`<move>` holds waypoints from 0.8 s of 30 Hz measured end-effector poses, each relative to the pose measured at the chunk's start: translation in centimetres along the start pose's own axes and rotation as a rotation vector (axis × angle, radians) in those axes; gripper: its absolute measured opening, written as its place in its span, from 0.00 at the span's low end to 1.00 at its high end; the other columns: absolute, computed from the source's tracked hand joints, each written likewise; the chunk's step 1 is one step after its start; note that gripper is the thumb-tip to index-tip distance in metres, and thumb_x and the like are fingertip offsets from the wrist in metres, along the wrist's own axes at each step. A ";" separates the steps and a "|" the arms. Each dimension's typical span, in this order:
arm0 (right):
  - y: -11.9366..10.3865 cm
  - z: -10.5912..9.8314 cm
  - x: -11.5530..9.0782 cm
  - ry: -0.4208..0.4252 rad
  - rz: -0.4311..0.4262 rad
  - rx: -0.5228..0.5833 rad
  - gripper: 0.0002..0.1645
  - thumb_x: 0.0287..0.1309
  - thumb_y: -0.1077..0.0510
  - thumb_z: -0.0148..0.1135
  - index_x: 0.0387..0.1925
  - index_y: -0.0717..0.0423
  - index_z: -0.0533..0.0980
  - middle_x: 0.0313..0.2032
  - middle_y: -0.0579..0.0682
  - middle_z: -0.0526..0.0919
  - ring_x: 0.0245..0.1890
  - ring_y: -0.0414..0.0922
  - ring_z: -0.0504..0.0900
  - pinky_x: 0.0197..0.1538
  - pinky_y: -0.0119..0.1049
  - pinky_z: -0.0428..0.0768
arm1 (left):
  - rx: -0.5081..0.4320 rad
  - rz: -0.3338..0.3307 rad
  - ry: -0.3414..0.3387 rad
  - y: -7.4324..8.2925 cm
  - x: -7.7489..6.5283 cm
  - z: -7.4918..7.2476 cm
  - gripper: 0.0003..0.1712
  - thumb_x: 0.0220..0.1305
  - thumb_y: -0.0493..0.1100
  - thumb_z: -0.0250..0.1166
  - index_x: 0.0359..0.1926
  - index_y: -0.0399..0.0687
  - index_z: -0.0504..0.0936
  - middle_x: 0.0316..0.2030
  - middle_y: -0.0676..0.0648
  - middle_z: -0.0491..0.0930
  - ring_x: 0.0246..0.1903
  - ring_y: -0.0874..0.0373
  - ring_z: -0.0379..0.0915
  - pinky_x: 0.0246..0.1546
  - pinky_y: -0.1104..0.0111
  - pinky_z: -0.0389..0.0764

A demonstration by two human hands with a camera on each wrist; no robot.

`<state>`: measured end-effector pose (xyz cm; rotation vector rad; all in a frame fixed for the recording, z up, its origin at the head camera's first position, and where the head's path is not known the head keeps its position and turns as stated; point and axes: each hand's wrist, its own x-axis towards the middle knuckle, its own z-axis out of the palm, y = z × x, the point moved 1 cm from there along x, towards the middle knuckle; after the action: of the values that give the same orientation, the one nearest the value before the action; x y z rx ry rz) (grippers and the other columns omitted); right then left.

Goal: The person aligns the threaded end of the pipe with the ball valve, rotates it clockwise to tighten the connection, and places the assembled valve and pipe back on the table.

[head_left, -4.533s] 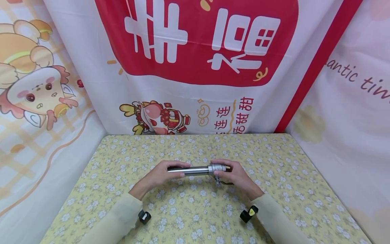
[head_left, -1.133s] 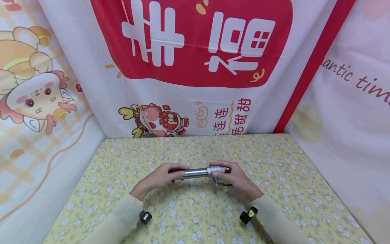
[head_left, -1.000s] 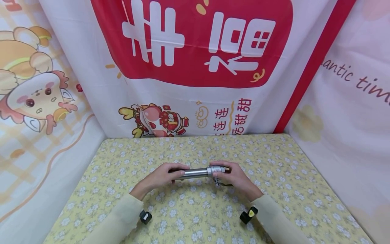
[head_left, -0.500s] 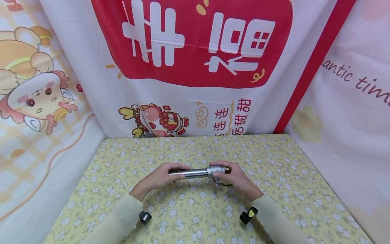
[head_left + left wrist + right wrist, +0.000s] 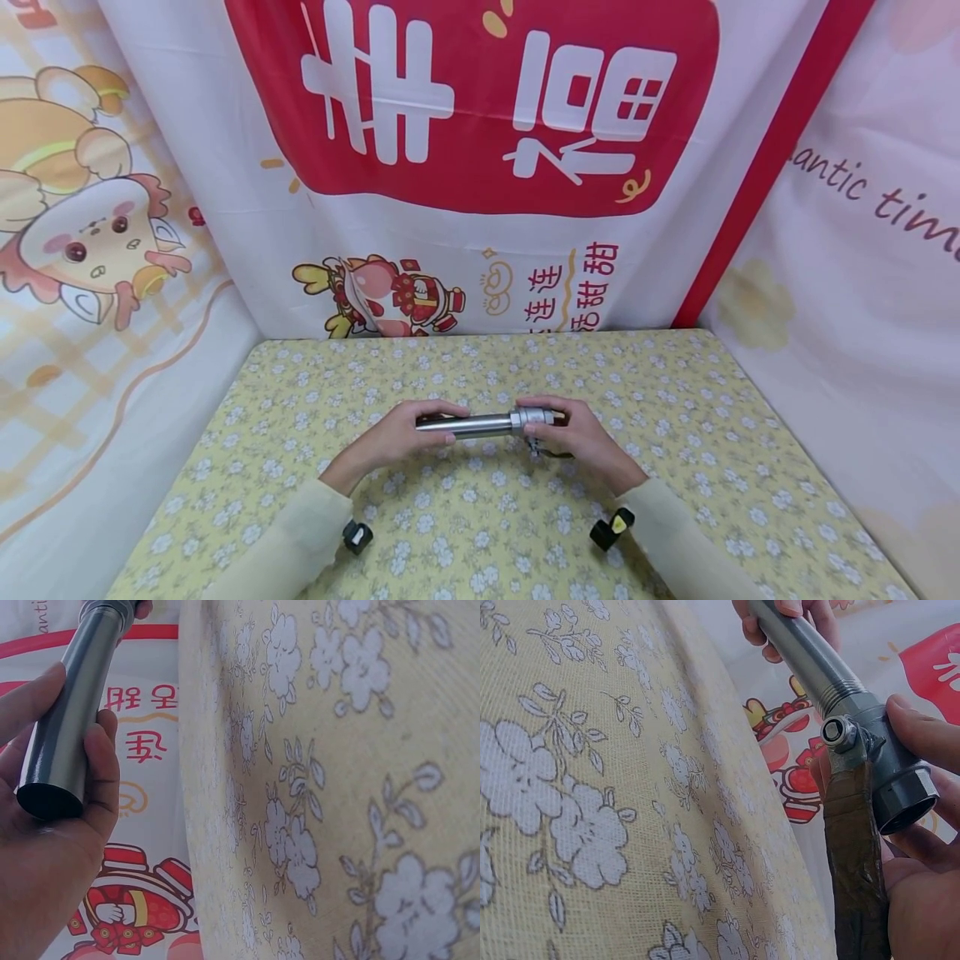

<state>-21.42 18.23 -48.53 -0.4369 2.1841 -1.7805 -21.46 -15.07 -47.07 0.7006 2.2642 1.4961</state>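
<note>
A white hanging sheet with a red panel (image 5: 480,187) rises at twelve o'clock, behind the flowered tablecloth (image 5: 480,517). Pale sleeves (image 5: 277,542) reach in from seven and five o'clock. The left hand (image 5: 396,432) grips the pipe's nine-o'clock end between thumb and fingers; the right hand (image 5: 585,435) is clamped on the valve at the three-o'clock end. Between them the metal pipe (image 5: 483,426) lies roughly level, held clear of the cloth near the table's middle, joined to the valve (image 5: 531,418). In the right wrist view, the valve's brown-wrapped handle (image 5: 853,862) hangs toward six o'clock, below a small nut (image 5: 838,733), while the valve's open mouth faces about five o'clock.
</note>
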 end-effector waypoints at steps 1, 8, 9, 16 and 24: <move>0.0 0.0 0.0 0.000 0.000 0.000 0.28 0.70 0.46 0.76 0.69 0.40 0.83 0.67 0.52 0.82 0.37 0.49 0.79 0.36 0.35 0.79 | 0.002 -0.002 0.001 0.0 0.0 0.0 0.25 0.78 0.40 0.69 0.72 0.47 0.82 0.64 0.41 0.83 0.56 0.45 0.81 0.50 0.66 0.85; 0.1 0.1 0.1 -0.002 -0.012 -0.005 0.27 0.71 0.47 0.75 0.69 0.40 0.83 0.67 0.53 0.82 0.35 0.43 0.80 0.35 0.34 0.80 | 0.034 -0.038 0.017 -0.1 0.0 -0.1 0.26 0.77 0.43 0.71 0.72 0.55 0.83 0.65 0.41 0.82 0.56 0.45 0.81 0.50 0.63 0.85; 0.1 0.1 0.1 -0.001 -0.014 -0.008 0.27 0.71 0.47 0.75 0.69 0.40 0.83 0.67 0.53 0.82 0.36 0.43 0.81 0.35 0.34 0.80 | 0.040 -0.042 0.020 -0.1 0.0 -0.1 0.26 0.77 0.44 0.71 0.72 0.55 0.83 0.65 0.41 0.83 0.57 0.45 0.81 0.51 0.62 0.85; 0.1 0.1 0.1 -0.002 -0.011 -0.010 0.27 0.71 0.46 0.75 0.69 0.40 0.83 0.68 0.53 0.82 0.40 0.47 0.84 0.38 0.37 0.83 | 0.081 -0.044 0.027 -0.1 0.0 -0.1 0.23 0.76 0.47 0.72 0.69 0.57 0.85 0.63 0.45 0.85 0.56 0.46 0.83 0.53 0.59 0.84; -0.2 0.2 0.0 0.000 -0.007 -0.011 0.27 0.71 0.46 0.75 0.69 0.39 0.83 0.68 0.53 0.82 0.41 0.55 0.83 0.38 0.38 0.83 | 0.078 -0.037 0.024 0.0 0.0 -0.3 0.22 0.77 0.46 0.72 0.68 0.60 0.86 0.61 0.44 0.86 0.46 0.46 0.82 0.39 0.62 0.85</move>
<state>-21.35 18.05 -48.41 -0.4475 2.1966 -1.7728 -21.66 -15.29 -46.97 0.6619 2.3513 1.4130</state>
